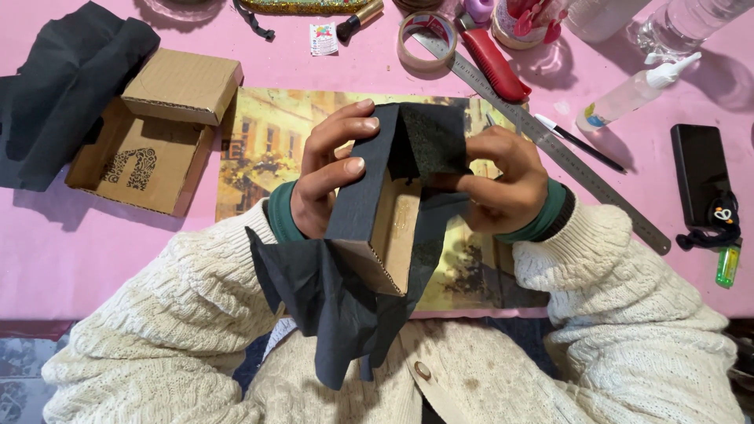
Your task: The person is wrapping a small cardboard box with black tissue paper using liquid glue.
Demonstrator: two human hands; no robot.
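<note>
Above the pink tabletop [71, 251], a light, stiff cardboard box [390, 235] is gripped by the left hand [330, 169] while limp, tear-prone black paper [345, 306] is apparently pinched by the right hand [503, 184] at its rim.

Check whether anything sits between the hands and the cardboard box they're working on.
Black paper covers the outside of the cardboard box, so the left hand grips through it. The right hand presses a paper flap at the box's top edge.
</note>
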